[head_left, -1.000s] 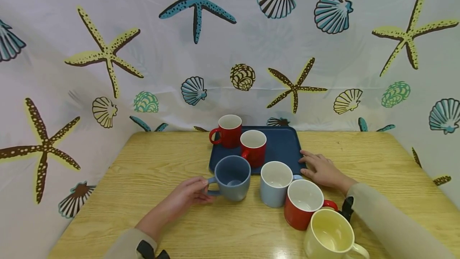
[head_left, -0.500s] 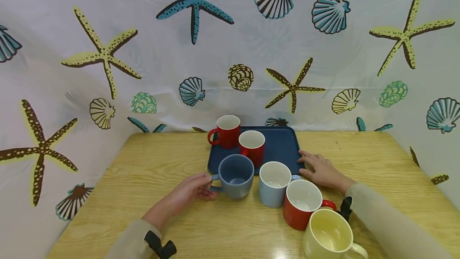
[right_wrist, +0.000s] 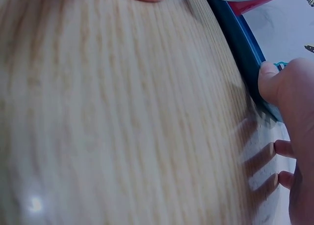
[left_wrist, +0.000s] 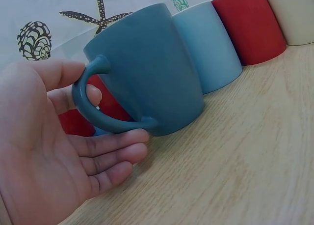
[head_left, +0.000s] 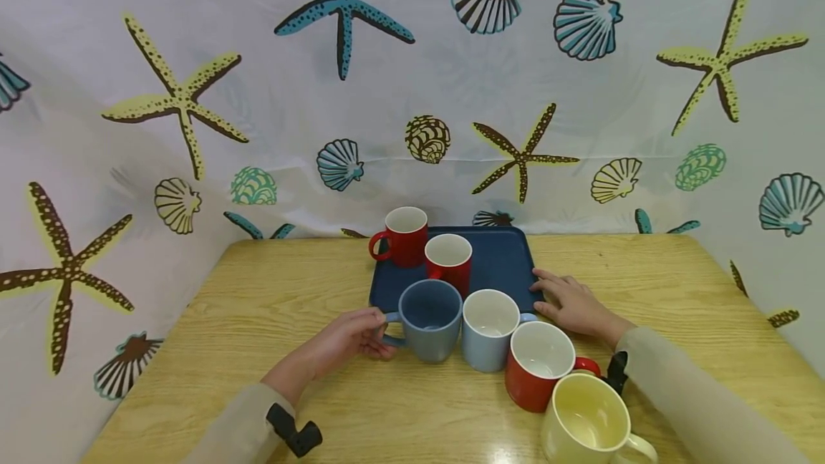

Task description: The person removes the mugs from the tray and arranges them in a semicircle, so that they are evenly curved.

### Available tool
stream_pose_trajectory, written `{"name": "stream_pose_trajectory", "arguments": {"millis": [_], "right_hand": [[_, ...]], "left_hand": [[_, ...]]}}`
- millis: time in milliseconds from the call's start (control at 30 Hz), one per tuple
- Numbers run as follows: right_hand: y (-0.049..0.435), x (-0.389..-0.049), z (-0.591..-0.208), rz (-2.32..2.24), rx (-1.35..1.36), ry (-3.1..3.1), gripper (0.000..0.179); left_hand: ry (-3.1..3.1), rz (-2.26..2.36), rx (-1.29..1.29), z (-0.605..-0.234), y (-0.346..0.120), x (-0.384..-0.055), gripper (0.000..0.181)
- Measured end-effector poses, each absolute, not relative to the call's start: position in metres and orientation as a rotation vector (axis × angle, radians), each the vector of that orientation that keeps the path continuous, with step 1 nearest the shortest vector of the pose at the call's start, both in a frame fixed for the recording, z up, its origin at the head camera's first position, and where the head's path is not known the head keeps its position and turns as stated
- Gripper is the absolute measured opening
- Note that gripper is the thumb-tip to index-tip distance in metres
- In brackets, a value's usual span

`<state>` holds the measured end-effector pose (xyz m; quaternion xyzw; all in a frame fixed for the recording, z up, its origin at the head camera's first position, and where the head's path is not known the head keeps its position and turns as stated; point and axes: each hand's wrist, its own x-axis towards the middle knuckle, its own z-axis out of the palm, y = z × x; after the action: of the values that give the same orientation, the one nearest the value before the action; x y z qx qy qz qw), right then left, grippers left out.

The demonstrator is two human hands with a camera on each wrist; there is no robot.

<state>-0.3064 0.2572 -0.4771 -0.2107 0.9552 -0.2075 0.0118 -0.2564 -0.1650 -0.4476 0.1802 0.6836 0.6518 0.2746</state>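
My left hand (head_left: pixel 341 349) holds a dark blue mug (head_left: pixel 430 341) by its handle. In the left wrist view, the index finger passes through the handle (left_wrist: pixel 88 104) while the other fingers extend beneath it. This mug stands beside a light blue mug (head_left: pixel 486 349); their sides look to meet. Behind them lies a navy tray (head_left: pixel 503 260) with two red mugs, one at the back left (head_left: pixel 409 249) and one nearer the middle (head_left: pixel 451 274). At the tray's right edge rests my right hand (head_left: pixel 573 310), thumb against the rim and fingers spread.
A third red mug (head_left: pixel 528 385) and a pale yellow mug (head_left: pixel 567 432) continue the diagonal row toward the front right, close to my right forearm. The wooden table (head_left: pixel 258 292) meets a patterned cloth (head_left: pixel 290 127) at the back.
My left hand has carried the dark blue mug rightward, closing the gap to the light blue mug. The right hand stays at the tray's edge. The head view has shifted slightly.
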Motion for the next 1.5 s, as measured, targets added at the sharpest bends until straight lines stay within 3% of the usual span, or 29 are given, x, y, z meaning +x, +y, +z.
{"name": "stream_pose_trajectory", "arguments": {"millis": [267,467,767,1100,1500], "right_hand": [[0.257,-0.307,-0.476,-0.659,-0.651,2.967,0.041],[0.257,-0.305,-0.475,-0.667,-0.641,2.957,0.041],[0.257,-0.304,-0.476,-0.662,-0.661,2.965,0.04],[0.258,-0.306,-0.478,-0.672,-0.646,2.958,0.04],[0.259,-0.308,-0.479,-0.666,-0.658,2.954,0.041]], "left_hand": [[1.836,1.645,0.467,-0.442,-0.167,-0.262,0.027],[1.92,1.476,0.47,-0.434,-0.168,-0.266,0.045],[2.155,1.425,0.435,-0.433,-0.159,-0.282,0.057],[2.248,1.518,0.248,-0.426,-0.136,-0.292,0.05],[2.201,1.554,0.187,-0.422,-0.115,-0.305,0.055]]}}
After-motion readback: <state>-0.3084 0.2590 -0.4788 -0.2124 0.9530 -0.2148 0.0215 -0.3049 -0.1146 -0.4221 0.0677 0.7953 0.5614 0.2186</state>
